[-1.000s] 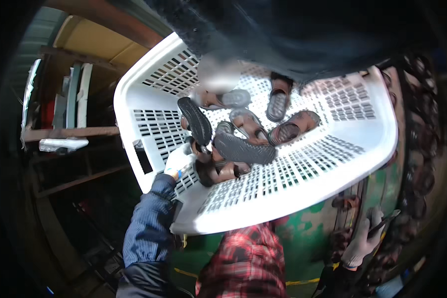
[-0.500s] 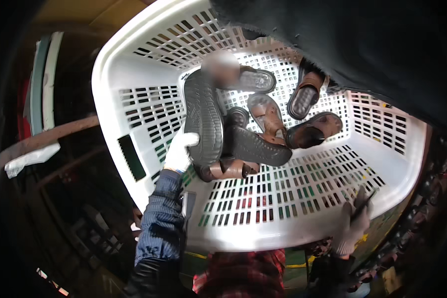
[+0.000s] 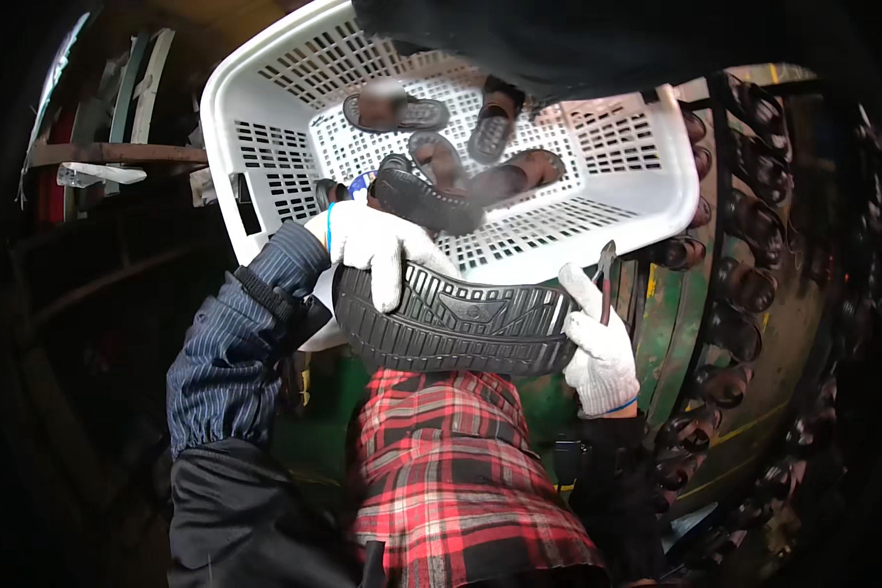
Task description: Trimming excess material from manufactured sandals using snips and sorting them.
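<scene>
My left hand, in a white knit glove, grips a sandal near its left end. The sandal's black ribbed sole faces up, and its upper is hidden underneath. It is held in front of the near edge of a white slotted plastic basket. At the sandal's right end is my gloved right hand, closed round slim pliers whose jaws point away from me. Inside the basket lie several brown and black sandals, including one sole-up just beyond my left hand.
Dark cloth hangs over the basket's far side. Along the right stand racks with rows of dark sandals. A brown bar runs at the left, and a red plaid garment covers my front.
My left hand has lifted the sandal out of the basket toward me and turned it crosswise. My right hand, with the pliers, has come in from the right to the sandal's end.
</scene>
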The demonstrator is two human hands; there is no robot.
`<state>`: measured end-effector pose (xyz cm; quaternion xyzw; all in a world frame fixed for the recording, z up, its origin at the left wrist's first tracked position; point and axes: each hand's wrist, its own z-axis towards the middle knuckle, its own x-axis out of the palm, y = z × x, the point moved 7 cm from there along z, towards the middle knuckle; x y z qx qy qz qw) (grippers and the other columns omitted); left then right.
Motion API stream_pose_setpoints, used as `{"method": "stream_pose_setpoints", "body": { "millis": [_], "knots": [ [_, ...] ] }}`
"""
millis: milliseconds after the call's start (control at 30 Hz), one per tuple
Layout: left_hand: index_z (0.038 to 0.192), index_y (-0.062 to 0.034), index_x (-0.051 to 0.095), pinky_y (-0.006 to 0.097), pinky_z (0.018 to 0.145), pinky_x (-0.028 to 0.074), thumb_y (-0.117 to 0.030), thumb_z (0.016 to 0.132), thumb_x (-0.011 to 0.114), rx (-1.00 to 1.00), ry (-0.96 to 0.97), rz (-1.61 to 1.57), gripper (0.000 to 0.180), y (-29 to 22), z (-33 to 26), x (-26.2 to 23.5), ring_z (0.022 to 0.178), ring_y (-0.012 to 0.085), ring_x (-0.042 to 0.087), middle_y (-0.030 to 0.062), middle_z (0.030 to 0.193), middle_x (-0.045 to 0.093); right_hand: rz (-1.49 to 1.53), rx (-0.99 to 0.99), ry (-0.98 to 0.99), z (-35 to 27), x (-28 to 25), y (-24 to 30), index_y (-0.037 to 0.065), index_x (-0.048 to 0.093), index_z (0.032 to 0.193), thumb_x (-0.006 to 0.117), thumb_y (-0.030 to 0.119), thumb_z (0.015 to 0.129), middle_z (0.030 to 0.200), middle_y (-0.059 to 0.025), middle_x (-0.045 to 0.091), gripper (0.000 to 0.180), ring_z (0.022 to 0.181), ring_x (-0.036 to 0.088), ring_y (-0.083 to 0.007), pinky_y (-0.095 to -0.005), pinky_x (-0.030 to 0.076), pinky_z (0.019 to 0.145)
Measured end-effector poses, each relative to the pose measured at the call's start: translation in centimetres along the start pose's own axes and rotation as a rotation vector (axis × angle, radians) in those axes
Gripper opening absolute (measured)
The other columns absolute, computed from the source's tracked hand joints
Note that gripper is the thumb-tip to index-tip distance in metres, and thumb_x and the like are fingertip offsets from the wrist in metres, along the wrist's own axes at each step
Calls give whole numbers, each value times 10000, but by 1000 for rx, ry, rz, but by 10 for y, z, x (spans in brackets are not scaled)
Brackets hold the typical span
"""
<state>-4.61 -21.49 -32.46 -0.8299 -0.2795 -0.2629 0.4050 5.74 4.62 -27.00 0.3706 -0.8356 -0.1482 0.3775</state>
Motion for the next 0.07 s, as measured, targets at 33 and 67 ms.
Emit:
{"method": "stream_pose_setpoints", "body": {
  "millis": [33, 67],
  "knots": [
    [1473, -24, 501, 149, 357, 230, 93, 843, 619, 5, -5, 107, 652, -31, 2, 22, 552, -41, 399, -8, 1025, 691, -96, 31, -22, -16, -7, 6, -88, 418, 1472, 657, -22, 834, 1387, -181, 581, 684, 1158, 642, -246, -353, 500, 1010],
    [1473, -24, 501, 149, 357, 230, 93, 843, 619, 0, -4, 120, 652, -33, 5, 32, 552, -41, 399, -8, 1025, 691, -49, 42, -22, -28, -8, 5, -84, 419, 1474, 651, -24, 843, 1385, -181, 584, 675, 1162, 641, -241, -343, 499, 1014]
  ]
}}
